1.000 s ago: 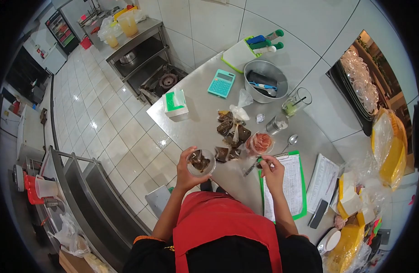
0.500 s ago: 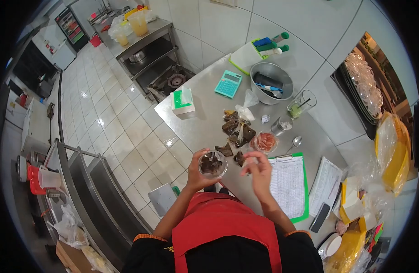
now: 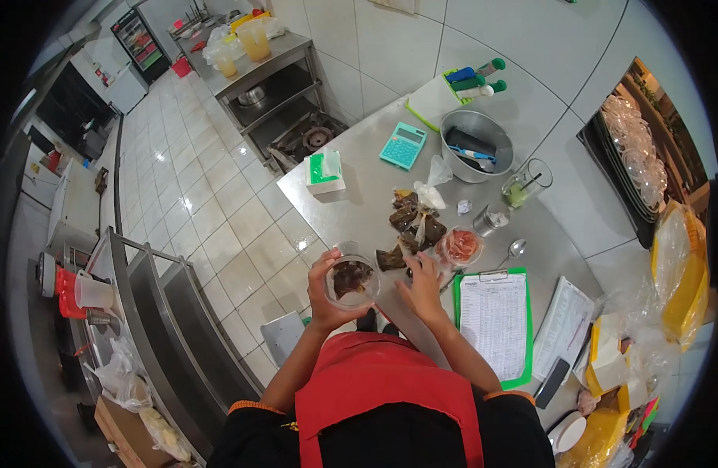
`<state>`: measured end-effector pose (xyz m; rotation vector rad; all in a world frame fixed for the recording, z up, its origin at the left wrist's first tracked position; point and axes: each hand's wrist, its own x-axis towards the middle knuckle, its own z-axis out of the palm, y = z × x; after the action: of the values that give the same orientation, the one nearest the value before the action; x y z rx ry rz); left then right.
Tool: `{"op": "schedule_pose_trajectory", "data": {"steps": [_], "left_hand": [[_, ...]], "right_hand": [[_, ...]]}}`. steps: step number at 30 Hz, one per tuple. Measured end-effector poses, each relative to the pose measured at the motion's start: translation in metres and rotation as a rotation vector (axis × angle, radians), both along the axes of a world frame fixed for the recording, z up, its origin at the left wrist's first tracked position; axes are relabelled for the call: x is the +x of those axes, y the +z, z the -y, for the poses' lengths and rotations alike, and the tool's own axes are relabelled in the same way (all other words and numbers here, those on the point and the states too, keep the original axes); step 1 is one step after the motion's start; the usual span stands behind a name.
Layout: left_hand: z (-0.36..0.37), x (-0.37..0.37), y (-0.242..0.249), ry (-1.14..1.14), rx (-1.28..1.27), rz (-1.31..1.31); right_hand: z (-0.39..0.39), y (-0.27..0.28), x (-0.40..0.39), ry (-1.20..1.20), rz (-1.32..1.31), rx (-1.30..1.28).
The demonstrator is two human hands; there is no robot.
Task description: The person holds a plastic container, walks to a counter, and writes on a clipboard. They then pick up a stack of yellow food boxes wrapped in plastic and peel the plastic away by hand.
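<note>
Gripping a clear tub (image 3: 352, 305) of dark food (image 3: 349, 276), the left hand (image 3: 325, 303) is clamped round its side, at nine o'clock from the right hand (image 3: 423, 290). The right hand's fingers are spread at the dark bags (image 3: 406, 218) on the worktop (image 3: 360, 215), toward twelve; whether they pinch one cannot be told. A clipboard (image 3: 495, 327) lies at four.

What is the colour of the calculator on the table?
Turquoise; the calculator shows best in the head view.

Calculator (image 3: 403, 146) turquoise; apron (image 3: 386, 386) plain red; clipboard (image 3: 528, 327) green; calculator keys paler.
</note>
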<state>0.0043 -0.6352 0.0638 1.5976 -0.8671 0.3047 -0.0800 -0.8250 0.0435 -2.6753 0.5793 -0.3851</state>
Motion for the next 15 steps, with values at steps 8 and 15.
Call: {"op": "schedule_pose_trajectory", "data": {"steps": [8, 15], "left_hand": [[0.015, -0.003, 0.005, 0.126, -0.033, -0.053], [0.018, 0.007, -0.024, 0.023, -0.401, -0.676]], "right_hand": [[0.009, 0.201, -0.027, 0.402, 1.251, 0.9], [-0.092, 0.322, -0.031, 0.25, 1.688, 1.579]]}}
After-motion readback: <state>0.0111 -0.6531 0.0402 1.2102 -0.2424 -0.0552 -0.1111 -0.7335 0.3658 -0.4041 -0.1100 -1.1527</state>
